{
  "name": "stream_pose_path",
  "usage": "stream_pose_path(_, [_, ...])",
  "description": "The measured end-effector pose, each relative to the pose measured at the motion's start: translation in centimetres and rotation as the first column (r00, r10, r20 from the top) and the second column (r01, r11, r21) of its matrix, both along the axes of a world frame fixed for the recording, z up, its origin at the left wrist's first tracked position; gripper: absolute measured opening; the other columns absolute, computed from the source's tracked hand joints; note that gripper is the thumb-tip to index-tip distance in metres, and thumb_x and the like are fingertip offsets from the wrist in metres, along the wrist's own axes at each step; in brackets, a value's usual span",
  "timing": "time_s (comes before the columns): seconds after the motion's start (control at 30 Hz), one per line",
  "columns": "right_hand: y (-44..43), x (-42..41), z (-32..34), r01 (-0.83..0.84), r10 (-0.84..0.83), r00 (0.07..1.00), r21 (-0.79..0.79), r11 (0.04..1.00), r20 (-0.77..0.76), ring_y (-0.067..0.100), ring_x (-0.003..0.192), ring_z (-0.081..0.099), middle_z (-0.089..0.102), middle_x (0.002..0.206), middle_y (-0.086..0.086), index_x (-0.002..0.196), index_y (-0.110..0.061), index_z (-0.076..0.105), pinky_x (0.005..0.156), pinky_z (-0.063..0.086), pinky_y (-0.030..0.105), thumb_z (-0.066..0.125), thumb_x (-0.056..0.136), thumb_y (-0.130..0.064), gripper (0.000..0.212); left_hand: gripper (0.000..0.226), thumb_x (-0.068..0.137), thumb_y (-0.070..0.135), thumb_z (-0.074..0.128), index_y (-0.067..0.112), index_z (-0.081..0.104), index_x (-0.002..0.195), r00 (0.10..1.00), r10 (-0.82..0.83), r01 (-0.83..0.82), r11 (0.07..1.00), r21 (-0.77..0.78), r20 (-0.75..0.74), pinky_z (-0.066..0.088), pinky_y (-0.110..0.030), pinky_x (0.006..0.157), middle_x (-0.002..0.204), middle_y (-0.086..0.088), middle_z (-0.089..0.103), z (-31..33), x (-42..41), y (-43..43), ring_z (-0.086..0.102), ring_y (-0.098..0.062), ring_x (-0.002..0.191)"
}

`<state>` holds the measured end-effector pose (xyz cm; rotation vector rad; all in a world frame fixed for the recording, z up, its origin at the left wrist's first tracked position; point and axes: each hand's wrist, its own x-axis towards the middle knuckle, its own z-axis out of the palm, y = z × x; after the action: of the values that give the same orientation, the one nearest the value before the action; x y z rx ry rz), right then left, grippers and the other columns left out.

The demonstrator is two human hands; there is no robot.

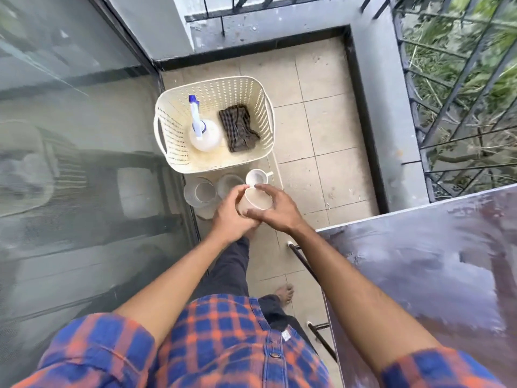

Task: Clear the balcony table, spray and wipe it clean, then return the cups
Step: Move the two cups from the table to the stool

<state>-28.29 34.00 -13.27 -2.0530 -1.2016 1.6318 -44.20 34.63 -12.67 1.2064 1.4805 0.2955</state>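
Cup [256, 200] held low over the floor [321, 135], just by the other cups [256, 177], left hand [232, 215] and right hand [278, 212] both curled round its sides. Looks light, stiff, smooth, breakable: hold the body, not the rim.

1. Both arms reach forward and down, forearms bare, converging at the hands.
2. The left hand [230, 215] curls its fingers round a cup [256, 199] from the left.
3. The right hand [277, 212] grips the cup's right side, thumb and fingers spread.
4. The two hands touch at the near side.
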Motion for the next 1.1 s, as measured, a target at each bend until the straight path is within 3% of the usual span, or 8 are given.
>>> stream_pose_path(0.13, [0.6,1.1,-1.0,-0.006,-0.020,0.981,0.132,0.991,0.196,0.021,0.124,0.054,0.057,0.136,0.003,0.140,-0.020,0.053,0.098,0.040,0.027,0.087,0.069,-0.037,0.081,0.097,0.066,0.032,0.093,0.024,0.048,0.151,0.996,0.033,-0.033,0.999,0.006,-0.080,0.038,-0.028,0.112,0.149,0.006,0.055,-1.2,-0.6,-0.4,0.048,-0.009,0.137])
stream_pose_path(0.3, [3.0,1.7,-3.7,-0.166,0.087,0.924,0.187,0.968,0.373,0.028,0.133,0.047,0.047,0.147,0.008,0.153,-0.014,0.035,0.110,0.039,0.040,0.080,0.074,-0.019,0.091,0.074,0.077,0.031,0.083,0.021,0.053,0.145,0.875,0.121,-0.082,0.991,0.101,-0.469,0.035,-0.046,0.114,0.140,-0.006,0.054,-3.2,-3.7,0.3,0.044,-0.033,0.135])
stream_pose_path(0.5, [4.6,0.2,-7.0,-0.282,0.178,0.871,0.169,0.945,0.457,0.030,0.117,0.054,0.049,0.138,0.005,0.147,-0.021,0.037,0.103,0.046,0.042,0.081,0.069,-0.012,0.090,0.086,0.076,0.035,0.085,0.020,0.046,0.151,0.775,-0.014,0.093,0.991,0.091,-0.632,0.031,-0.051,0.113,0.154,-0.010,0.041,-5.9,-6.3,1.4,0.032,-0.031,0.144])
stream_pose_path(0.6, [4.1,0.0,-7.9,-0.253,0.134,0.878,0.206,0.945,0.460,0.029,0.115,0.055,0.052,0.132,0.004,0.145,-0.023,0.037,0.099,0.048,0.046,0.081,0.065,-0.013,0.092,0.079,0.072,0.032,0.085,0.019,0.054,0.143,0.761,0.010,0.127,0.978,0.163,-0.649,0.035,-0.050,0.107,0.145,-0.011,0.048,-6.4,-6.2,1.4,0.039,-0.033,0.137])
stream_pose_path(0.7, [3.6,-0.1,-8.2,-0.232,0.116,0.890,0.217,0.948,0.442,0.030,0.118,0.055,0.051,0.137,0.004,0.150,-0.022,0.031,0.100,0.047,0.048,0.082,0.066,-0.017,0.098,0.079,0.067,0.031,0.089,0.020,0.056,0.137,0.756,0.098,0.043,0.979,0.199,-0.647,0.038,-0.049,0.105,0.138,-0.011,0.049,-6.2,-5.8,1.8,0.043,-0.033,0.132])
stream_pose_path(0.87, [2.9,-0.9,-7.8,-0.160,0.060,0.919,0.231,0.960,0.390,0.030,0.122,0.053,0.050,0.137,0.006,0.153,-0.022,0.028,0.100,0.045,0.057,0.079,0.069,-0.019,0.098,0.088,0.066,0.023,0.092,0.013,0.049,0.143,0.779,0.196,-0.083,0.974,0.212,-0.595,0.037,-0.045,0.109,0.141,-0.014,0.045,-6.0,-5.3,2.1,0.042,-0.035,0.133])
stream_pose_path(1.0, [3.2,-1.4,-7.5,-0.124,0.043,0.926,0.195,0.973,0.375,0.029,0.122,0.051,0.047,0.135,0.007,0.153,-0.022,0.026,0.101,0.045,0.057,0.082,0.067,-0.022,0.103,0.093,0.069,0.019,0.092,0.009,0.044,0.148,0.799,0.283,-0.219,0.959,0.182,-0.531,0.035,-0.043,0.114,0.144,-0.015,0.041,-6.2,-5.6,2.5,0.040,-0.034,0.136])
stream_pose_path(1.1, [3.0,-1.5,-7.6,-0.123,0.052,0.930,0.175,0.977,0.363,0.029,0.125,0.049,0.042,0.139,0.007,0.155,-0.024,0.021,0.101,0.046,0.056,0.084,0.065,-0.023,0.109,0.094,0.070,0.021,0.092,0.012,0.044,0.150,0.806,0.277,-0.223,0.961,0.166,-0.523,0.035,-0.042,0.113,0.144,-0.012,0.042,-6.2,-5.7,2.5,0.039,-0.031,0.136])
